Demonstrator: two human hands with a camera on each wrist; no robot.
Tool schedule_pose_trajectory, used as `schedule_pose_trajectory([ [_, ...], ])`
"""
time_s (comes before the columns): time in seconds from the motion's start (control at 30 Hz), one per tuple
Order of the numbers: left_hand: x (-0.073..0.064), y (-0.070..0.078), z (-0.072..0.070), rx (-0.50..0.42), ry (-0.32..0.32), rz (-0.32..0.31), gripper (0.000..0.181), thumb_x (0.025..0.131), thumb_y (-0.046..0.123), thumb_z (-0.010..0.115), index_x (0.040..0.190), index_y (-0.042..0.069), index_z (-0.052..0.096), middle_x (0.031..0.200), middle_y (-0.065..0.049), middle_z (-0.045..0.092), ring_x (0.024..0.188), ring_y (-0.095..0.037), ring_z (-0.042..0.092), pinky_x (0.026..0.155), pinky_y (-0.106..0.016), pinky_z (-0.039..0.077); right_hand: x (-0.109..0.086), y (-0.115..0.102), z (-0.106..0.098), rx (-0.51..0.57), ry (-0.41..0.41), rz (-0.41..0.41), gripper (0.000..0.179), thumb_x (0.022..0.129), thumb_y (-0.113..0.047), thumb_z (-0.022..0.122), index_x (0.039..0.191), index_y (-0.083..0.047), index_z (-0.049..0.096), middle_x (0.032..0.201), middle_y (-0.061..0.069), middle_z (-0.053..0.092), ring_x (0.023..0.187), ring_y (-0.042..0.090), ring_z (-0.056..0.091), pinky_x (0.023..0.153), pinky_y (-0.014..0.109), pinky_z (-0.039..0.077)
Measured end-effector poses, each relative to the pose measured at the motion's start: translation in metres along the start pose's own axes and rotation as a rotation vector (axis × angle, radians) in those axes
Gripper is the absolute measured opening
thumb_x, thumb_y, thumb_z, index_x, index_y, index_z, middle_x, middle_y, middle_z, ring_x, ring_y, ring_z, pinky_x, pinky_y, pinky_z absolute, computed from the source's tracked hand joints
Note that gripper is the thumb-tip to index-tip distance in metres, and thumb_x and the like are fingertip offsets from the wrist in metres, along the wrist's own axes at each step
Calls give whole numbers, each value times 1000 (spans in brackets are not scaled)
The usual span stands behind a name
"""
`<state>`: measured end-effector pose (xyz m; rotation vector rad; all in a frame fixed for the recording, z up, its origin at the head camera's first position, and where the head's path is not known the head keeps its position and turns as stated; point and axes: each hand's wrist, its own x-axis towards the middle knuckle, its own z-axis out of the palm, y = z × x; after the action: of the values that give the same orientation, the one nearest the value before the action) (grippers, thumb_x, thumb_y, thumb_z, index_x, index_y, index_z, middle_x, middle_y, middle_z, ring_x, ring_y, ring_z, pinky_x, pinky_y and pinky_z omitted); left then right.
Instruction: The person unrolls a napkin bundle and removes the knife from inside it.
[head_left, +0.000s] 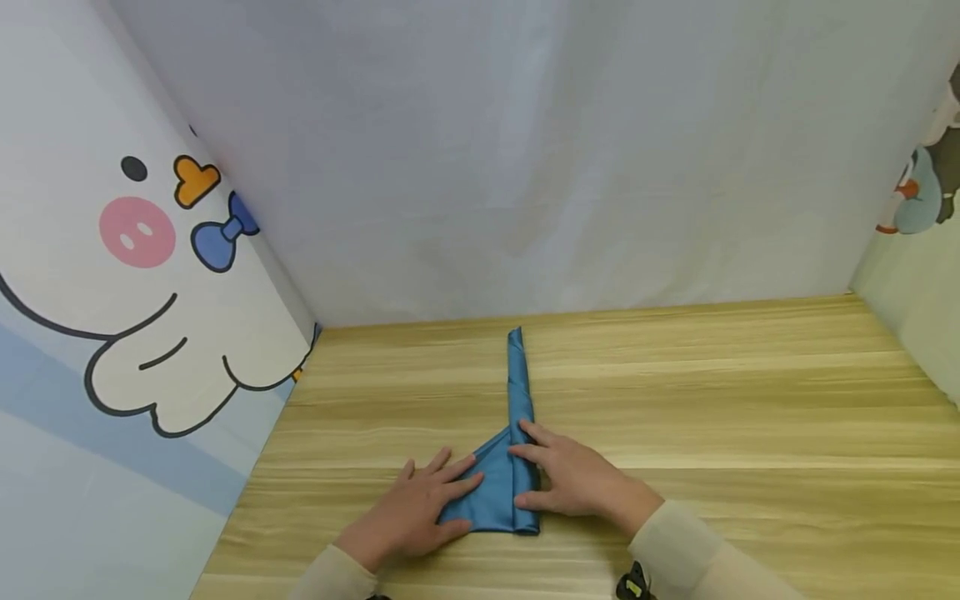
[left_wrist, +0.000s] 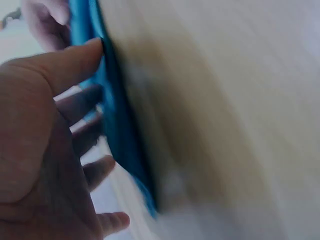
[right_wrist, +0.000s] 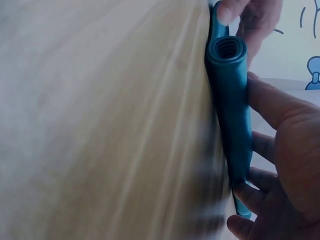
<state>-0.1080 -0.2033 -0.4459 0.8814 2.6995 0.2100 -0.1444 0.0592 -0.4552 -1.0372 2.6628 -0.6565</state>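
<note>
A shiny blue cloth lies on the table, its right part wound into a long narrow roll that tapers toward the far end. My left hand rests with spread fingers on the flat, slanted part left of the roll. In the left wrist view its thumb and fingertips touch the blue cloth. My right hand lays its fingertips and thumb along the near half of the roll. The right wrist view looks at the roll's spiral end, with the fingers along its side.
The wood-grain table extends on both sides of the cloth. A pale curtain-like wall stands behind it. Cartoon-printed panels flank the table, the left panel showing a large white figure.
</note>
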Motion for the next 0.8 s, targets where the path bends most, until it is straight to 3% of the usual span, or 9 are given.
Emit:
schedule_pose_trajectory([
  [0.2,16,13,0,1,26,-36,67,88,62,40,143,25,33,150,3,21,137,-27,13,95,-65,20,1,-3,0,-17,47,3,66,82,-56,58,134,-16,49,147,15,24,128,33,32,99,46,32],
  [0.33,21,17,0,8,25,-52,68,87,59,45,144,23,32,150,1,18,136,-29,14,94,-66,19,6,-7,2,-39,79,4,64,83,-55,57,131,-13,51,145,18,27,130,34,29,100,49,29],
  [0.57,18,13,2,43,3,-59,72,85,63,43,145,27,26,151,5,13,136,-30,11,93,-68,19,8,-11,7,-59,59,43,67,83,-56,57,134,-14,48,147,15,23,133,31,23,102,46,27],
  [0.8,5,3,7,42,21,-47,73,84,66,41,145,28,27,151,6,15,136,-32,14,90,-70,20,12,-21,15,-77,46,36,69,82,-59,55,135,-14,47,147,14,22,132,30,25,102,44,28],
])
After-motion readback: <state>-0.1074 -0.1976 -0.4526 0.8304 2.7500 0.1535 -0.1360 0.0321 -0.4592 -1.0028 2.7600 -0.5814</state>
